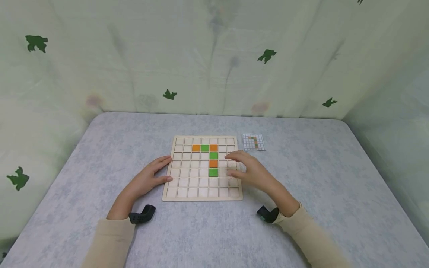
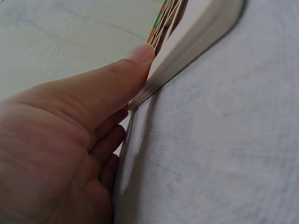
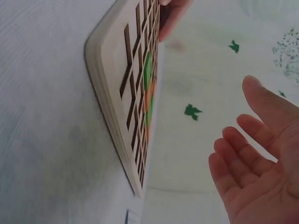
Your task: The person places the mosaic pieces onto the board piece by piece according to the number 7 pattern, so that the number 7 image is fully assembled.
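Pale matt wooden grid board (image 1: 202, 193), mottled grey matt tabletop (image 1: 301, 178), paper pattern card (image 1: 253, 142)

A grid board (image 1: 202, 186) is lying mid-table (image 1: 100, 149), tiles (image 1: 213, 163) sitting in its cells. A pattern card (image 1: 253, 142) is lying just beside its far right corner.

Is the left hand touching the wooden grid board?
Touching. The left wrist view shows the left hand with its thumb tip pressed flat against the side edge of the wooden grid board, with no gap between them.

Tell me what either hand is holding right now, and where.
Nothing is gripped. The left hand rests against the left edge of the wooden grid board; the right hand hovers open over its right side.
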Motion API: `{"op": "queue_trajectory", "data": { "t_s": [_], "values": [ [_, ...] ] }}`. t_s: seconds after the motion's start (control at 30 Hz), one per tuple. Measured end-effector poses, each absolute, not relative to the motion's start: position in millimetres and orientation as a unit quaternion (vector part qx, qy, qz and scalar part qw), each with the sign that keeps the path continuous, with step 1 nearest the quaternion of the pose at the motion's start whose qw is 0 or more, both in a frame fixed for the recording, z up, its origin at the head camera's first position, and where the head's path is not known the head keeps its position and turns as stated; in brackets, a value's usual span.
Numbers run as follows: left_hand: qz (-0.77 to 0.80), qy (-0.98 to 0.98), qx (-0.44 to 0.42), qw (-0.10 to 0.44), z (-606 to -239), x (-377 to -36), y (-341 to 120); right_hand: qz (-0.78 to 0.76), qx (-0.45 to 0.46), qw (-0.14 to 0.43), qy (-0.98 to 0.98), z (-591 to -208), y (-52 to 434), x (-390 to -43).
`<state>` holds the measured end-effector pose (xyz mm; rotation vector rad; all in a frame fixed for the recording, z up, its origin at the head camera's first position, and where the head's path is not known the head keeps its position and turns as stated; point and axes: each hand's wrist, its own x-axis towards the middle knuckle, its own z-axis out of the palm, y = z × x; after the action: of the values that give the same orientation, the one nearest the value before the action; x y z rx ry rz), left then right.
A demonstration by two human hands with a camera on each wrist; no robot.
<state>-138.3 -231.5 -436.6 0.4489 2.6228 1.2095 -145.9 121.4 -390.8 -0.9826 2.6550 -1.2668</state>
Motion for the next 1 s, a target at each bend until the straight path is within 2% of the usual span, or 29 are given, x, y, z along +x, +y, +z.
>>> {"op": "queue_trajectory", "data": {
  "t_s": [0.13, 0.23, 0.67, 1.0],
  "values": [
    [0.409, 0.894, 0.153, 0.107, -435.8, -138.1, -231.4, -0.402, -0.319, -0.018, 0.858, -387.4, 150.0, -135.8],
    [0.409, 0.894, 0.152, 0.107, -435.4, -137.9, -231.7, -0.396, -0.313, -0.027, 0.863, -391.3, 170.1, -128.1],
    [0.414, 0.891, 0.153, 0.108, -436.0, -137.8, -231.8, -0.341, -0.238, 0.018, 0.909, -427.3, 220.5, -104.0],
    [0.411, 0.893, 0.151, 0.106, -436.5, -137.6, -231.3, -0.31, -0.203, 0.045, 0.928, -427.6, 226.0, -100.5]
  ]
}}
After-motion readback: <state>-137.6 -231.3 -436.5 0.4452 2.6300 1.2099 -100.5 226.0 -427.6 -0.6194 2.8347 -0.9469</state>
